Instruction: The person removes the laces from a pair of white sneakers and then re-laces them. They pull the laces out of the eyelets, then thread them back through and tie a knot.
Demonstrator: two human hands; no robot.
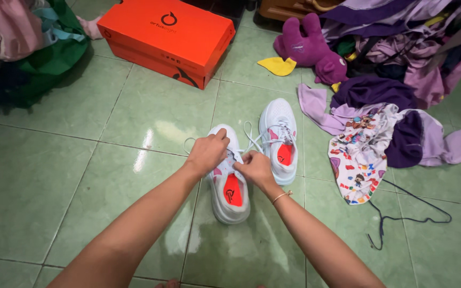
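Two bare forearms reach in from the near edge toward a white sneaker point(229, 184) with an orange insole, standing on the green tiled floor point(81, 176). At far left, a heap of green and pink cloth point(38, 48). An orange shoebox point(169, 40) sits far off. Left hand point(207, 153) has its fingers pinched closed on a white lace point(190, 143); right hand point(254, 168) pinches the laces over the tongue. Just right stands the second sneaker point(278, 140). Farther right: purple plush toy point(310, 50), purple clothes point(401, 106).
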